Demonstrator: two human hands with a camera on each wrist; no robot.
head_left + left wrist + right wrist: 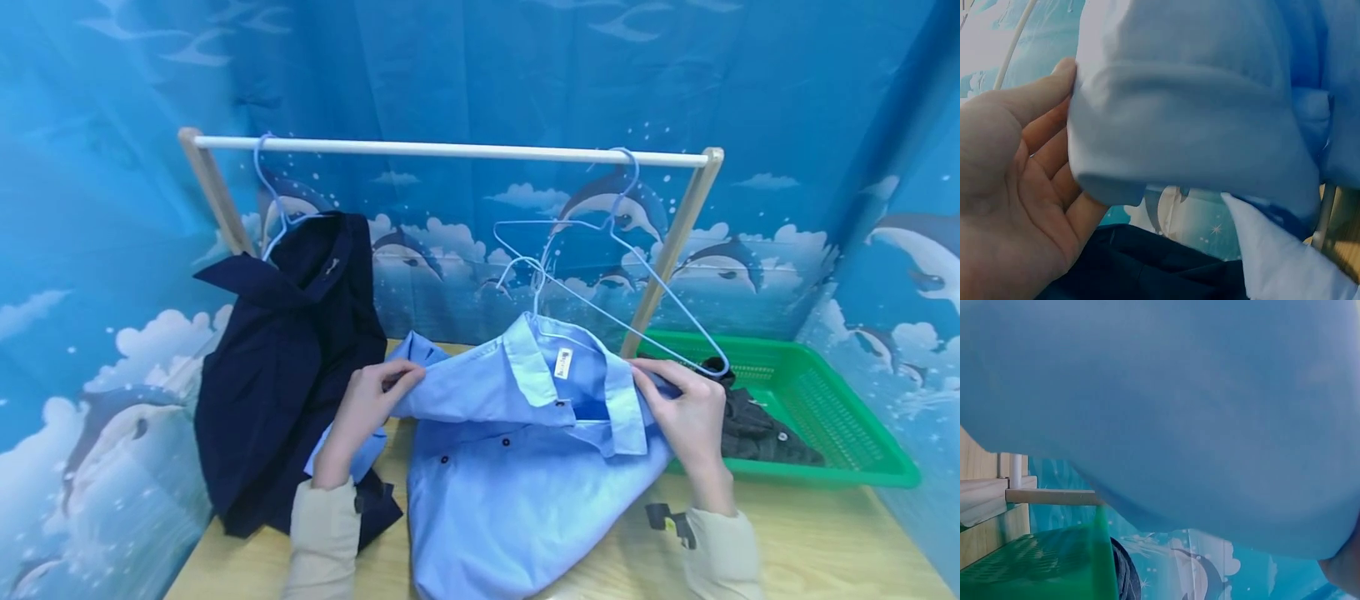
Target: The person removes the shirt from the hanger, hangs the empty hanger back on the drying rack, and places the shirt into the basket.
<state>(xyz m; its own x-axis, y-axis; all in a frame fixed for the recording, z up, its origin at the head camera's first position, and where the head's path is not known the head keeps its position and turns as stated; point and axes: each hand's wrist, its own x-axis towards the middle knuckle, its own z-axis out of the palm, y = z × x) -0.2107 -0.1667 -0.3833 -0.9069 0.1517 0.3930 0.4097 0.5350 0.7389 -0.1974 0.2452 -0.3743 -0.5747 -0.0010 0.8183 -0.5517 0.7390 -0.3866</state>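
From the head view, we hold the light blue shirt (510, 450) over the wooden table (810, 542), left hand (372, 398) and right hand (686, 408) each pinching a shoulder so it sits square on its hanger (536, 279). A navy shirt (288, 358) hangs from the rail (450, 150); a green basket (832, 417) sits right.

At our left wrist, fingers (1047, 156) curl around blue cloth (1197, 119).

At our right wrist, cloth (1179, 406) fills the frame, hiding the grip; dolphin-print walls enclose us.

Light blue shirt (517, 467) on hanger (525, 279), held up
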